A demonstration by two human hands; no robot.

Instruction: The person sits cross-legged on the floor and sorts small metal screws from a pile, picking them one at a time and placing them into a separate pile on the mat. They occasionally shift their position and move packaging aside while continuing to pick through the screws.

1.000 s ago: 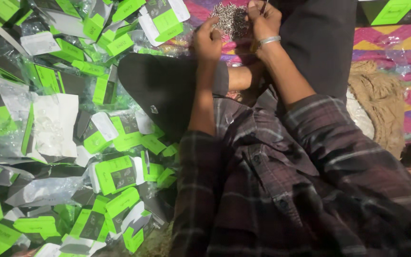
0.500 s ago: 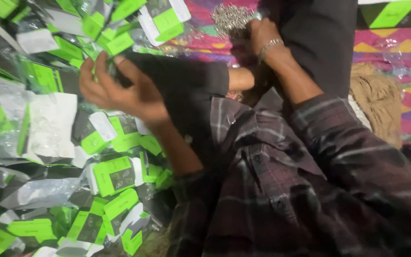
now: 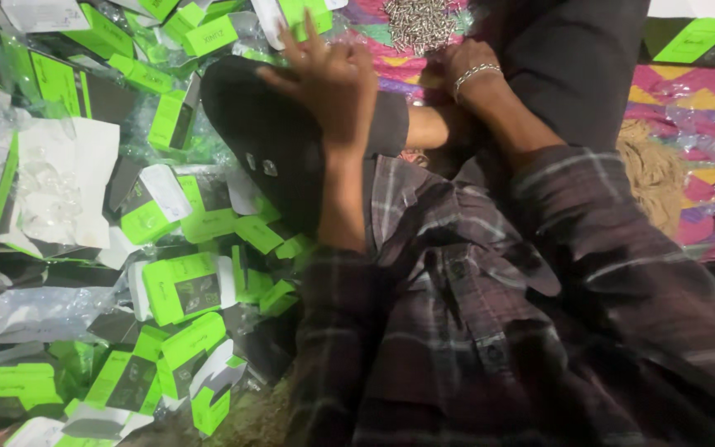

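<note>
Your left hand (image 3: pixel 328 79) hovers with fingers spread apart, gripping nothing, above your dark-trousered knee (image 3: pixel 266 141). Just past its fingertips lies a green-and-white packet (image 3: pixel 304 16), one of a heap of green packets (image 3: pixel 184 285) spilling away on its outer side. Your right hand (image 3: pixel 465 70), a metal bracelet (image 3: pixel 475 73) on its wrist, rests on the patterned cloth (image 3: pixel 697 91); whether its fingers are curled or apart cannot be told. Just beyond that hand sits 1 pile of small metal pieces (image 3: pixel 419 25), near it but not clearly touching. Plaid sleeves (image 3: pixel 490 331) cover both forearms.
</note>
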